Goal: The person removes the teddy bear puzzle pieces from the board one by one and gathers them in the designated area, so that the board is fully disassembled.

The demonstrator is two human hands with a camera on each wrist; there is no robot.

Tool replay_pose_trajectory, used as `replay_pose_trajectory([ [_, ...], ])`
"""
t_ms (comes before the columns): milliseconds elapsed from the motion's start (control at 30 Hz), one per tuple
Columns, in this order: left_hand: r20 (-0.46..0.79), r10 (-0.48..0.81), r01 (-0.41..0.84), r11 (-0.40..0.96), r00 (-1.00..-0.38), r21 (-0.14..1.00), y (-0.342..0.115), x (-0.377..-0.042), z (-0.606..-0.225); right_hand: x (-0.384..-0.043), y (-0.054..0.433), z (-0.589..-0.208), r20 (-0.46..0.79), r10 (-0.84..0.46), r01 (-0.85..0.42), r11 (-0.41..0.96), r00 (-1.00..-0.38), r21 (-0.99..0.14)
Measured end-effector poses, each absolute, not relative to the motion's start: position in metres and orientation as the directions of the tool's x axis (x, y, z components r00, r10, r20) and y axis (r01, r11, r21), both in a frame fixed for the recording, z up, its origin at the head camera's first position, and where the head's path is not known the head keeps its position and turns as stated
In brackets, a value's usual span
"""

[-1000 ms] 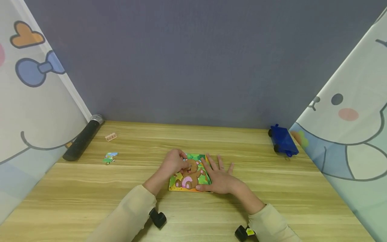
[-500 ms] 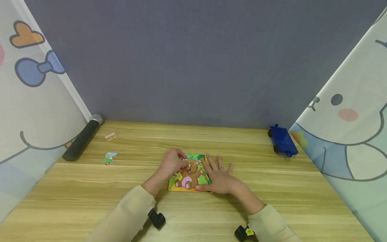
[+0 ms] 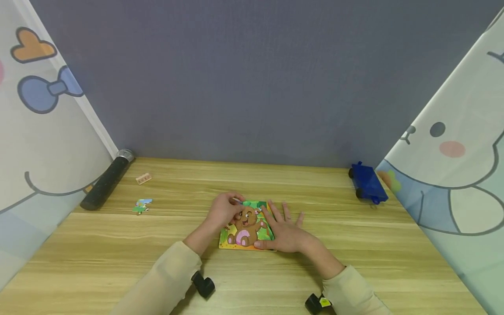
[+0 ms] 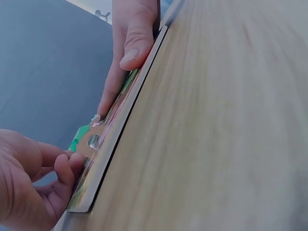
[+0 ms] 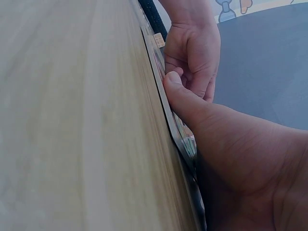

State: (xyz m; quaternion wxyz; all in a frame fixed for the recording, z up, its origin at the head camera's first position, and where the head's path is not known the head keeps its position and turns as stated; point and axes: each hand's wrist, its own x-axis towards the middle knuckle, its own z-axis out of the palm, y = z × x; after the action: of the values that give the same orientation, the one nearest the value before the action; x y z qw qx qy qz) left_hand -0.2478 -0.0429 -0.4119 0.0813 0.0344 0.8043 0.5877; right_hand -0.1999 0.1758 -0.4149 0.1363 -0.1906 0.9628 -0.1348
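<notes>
A bear jigsaw puzzle [image 3: 245, 234] lies flat on the wooden table in the middle of the head view. At its upper left corner my left hand [image 3: 222, 212] has curled fingers, thumb and forefinger pinching a puzzle piece that they mostly hide; a bit of blue shows between them. Spread over the puzzle's right side, my right hand [image 3: 286, 232] presses it down, thumb near the lower edge. In the left wrist view the curled left fingers [image 4: 65, 175] are right at the board's end. The right thumb [image 5: 180, 91] lies along the near edge in the right wrist view.
A loose puzzle piece [image 3: 142, 205] lies on the table [image 3: 177, 192] to the left. Behind it sits a small pinkish block [image 3: 143, 178], beside a black microphone [image 3: 106, 183]. A blue toy cart [image 3: 368, 182] stands at the back right. A grey panel [image 3: 252, 87] closes the back.
My left hand has lifted slightly and shifted a little up and left at the puzzle's corner, uncovering more of the bear's head. The right hand stays in place.
</notes>
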Motion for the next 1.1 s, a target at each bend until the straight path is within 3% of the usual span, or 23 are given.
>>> replay_pose_trajectory([
  [433,-0.141,0.149,-0.113,0.18,-0.979,0.977,-0.049,-0.249,-0.413,-0.2,0.174,-0.415,-0.214,-0.408,-0.328,0.886,-0.888,-0.328],
  [733,-0.168,0.216,-0.15,0.094,-0.962,0.984,-0.057,-0.251,-0.413,-0.198,0.176,-0.414,-0.212,-0.408,-0.326,0.884,-0.888,-0.334],
  [1100,-0.155,0.243,-0.132,0.111,-0.957,0.985,-0.084,-0.254,-0.413,-0.199,0.176,-0.414,-0.218,-0.406,-0.324,0.886,-0.888,-0.332],
])
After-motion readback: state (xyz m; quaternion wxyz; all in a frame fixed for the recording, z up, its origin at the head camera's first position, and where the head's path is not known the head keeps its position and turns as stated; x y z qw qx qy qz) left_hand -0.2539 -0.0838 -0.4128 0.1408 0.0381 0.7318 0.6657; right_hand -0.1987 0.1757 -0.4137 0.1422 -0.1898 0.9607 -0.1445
